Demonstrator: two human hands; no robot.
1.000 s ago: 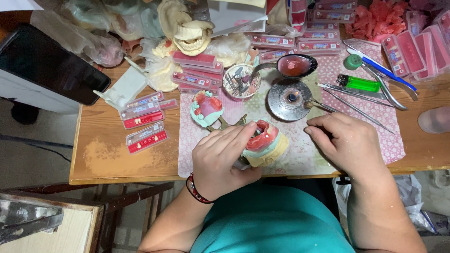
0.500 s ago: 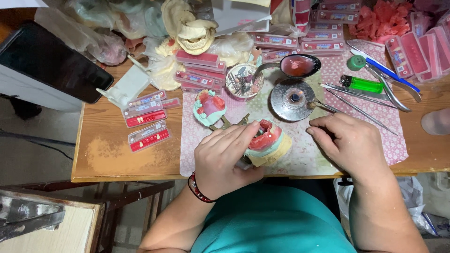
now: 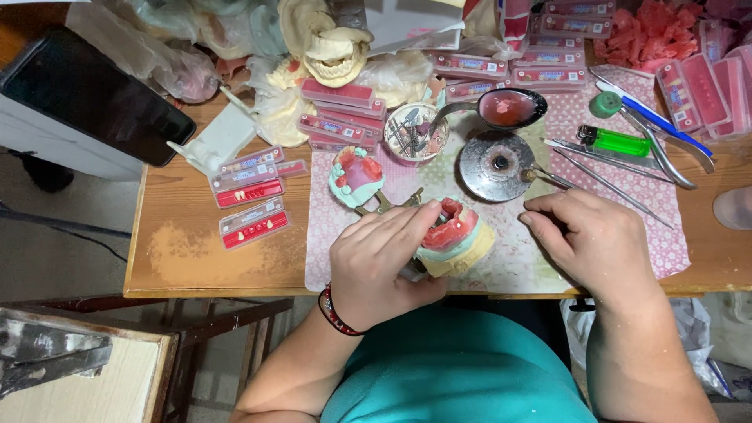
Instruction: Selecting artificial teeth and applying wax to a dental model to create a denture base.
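Observation:
My left hand (image 3: 380, 262) grips a dental model (image 3: 458, 235) with a pink wax rim on a pale yellow plaster base, held at the near edge of the wooden table (image 3: 180, 258). My right hand (image 3: 591, 239) is closed around a thin metal instrument (image 3: 548, 176) whose tip reaches toward a round metal burner (image 3: 495, 164). A second model (image 3: 356, 176) with pink wax and green base lies just beyond my left hand.
On the patterned mat (image 3: 517, 266) lie a spoon of red wax (image 3: 505, 107), a green lighter (image 3: 615, 141), pliers (image 3: 666, 141) and thin metal tools. Red tooth cards (image 3: 251, 205) lie left; a dark phone (image 3: 94, 98) sits far left. Plaster casts are at the back.
My right hand has shifted slightly left toward the burner with its instrument. My left hand keeps holding the model in the same place.

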